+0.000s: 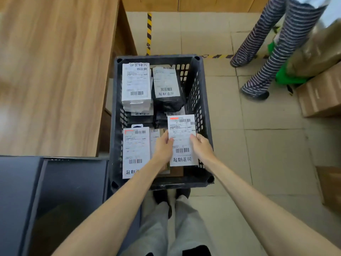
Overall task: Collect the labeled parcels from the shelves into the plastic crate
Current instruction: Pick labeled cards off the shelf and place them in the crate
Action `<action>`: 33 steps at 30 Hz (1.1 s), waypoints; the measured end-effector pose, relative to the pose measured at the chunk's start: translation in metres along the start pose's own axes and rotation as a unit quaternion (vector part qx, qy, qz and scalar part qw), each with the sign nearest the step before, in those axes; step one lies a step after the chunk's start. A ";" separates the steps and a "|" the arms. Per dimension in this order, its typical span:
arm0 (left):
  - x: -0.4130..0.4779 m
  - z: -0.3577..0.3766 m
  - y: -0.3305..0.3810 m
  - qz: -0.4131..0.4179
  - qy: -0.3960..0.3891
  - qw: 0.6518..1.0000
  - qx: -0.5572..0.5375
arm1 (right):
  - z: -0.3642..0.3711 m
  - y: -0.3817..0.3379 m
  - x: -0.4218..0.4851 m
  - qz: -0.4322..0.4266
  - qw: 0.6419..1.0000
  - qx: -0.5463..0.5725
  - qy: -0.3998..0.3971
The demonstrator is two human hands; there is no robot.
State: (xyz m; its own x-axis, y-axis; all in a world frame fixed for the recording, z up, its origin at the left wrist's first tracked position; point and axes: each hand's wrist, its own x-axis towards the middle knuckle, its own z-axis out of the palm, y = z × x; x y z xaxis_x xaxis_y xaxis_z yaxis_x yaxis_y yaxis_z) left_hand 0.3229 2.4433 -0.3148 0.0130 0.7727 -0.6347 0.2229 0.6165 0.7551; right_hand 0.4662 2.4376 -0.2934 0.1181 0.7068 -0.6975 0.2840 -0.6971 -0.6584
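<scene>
Both hands, left hand (164, 145) and right hand (202, 146), pinch my labeled parcel (182, 140) by its long edges. It hovers lengthwise over the plastic crate (200, 85), near right corner, directly above free space.

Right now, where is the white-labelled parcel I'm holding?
Head view: the white-labelled flat parcel is held between the left hand and right hand, at the near right corner of the dark slotted plastic crate.

Both bare forearms extend forward and converge. Left hand (163, 145) and right hand (202, 147) pinch opposite side edges of one labeled parcel (182, 126), thumbs lying on its label face, palms turned inward, wrists straight.
</scene>
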 end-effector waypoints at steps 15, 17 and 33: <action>0.035 0.014 -0.037 -0.121 0.007 0.992 0.032 | 0.030 0.032 0.040 0.055 0.998 0.024 -0.034; 0.038 0.014 -0.039 -0.132 -0.002 0.990 0.041 | 0.032 0.036 0.042 0.059 0.996 0.036 -0.049; 0.016 0.014 -0.027 -0.036 0.038 0.990 0.133 | 0.023 0.026 0.030 0.011 0.997 -0.077 -0.009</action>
State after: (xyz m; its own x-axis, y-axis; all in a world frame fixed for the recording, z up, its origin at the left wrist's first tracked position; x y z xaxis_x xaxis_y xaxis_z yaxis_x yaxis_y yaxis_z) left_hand 0.3306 2.4371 -0.3471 -0.0830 0.7440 -0.6630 0.4700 0.6158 0.6323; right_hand 0.4555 2.4378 -0.3380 0.1100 0.6878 -0.7175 0.4238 -0.6854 -0.5921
